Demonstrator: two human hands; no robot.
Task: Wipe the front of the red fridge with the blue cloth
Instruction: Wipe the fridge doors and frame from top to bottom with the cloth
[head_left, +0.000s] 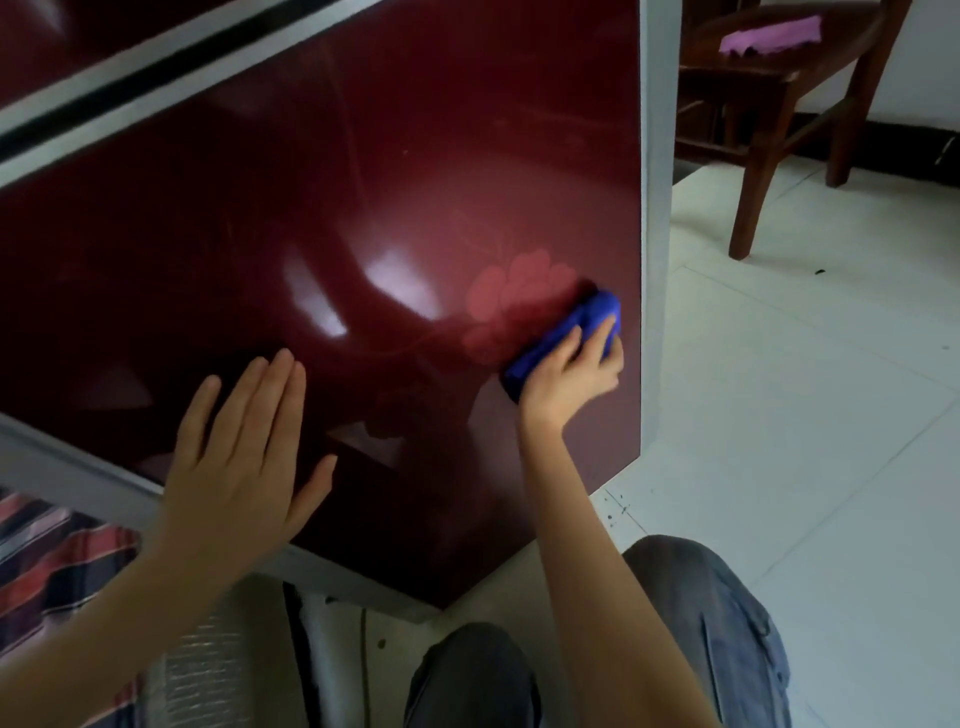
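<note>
Cloth (556, 338) beneath right hand (571, 376) on fridge (311, 208), left hand (244, 457) apart

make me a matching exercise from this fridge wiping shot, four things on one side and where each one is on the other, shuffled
Things:
1 blue cloth
2 left hand
3 pink cloth
4 flower print

Places:
A on the wooden chair
B laid flat on the fridge door, lower left
C printed on the door, beside the blue cloth
D gripped by the right hand

Pairs: 1-D, 2-B, 3-A, 4-C
</note>
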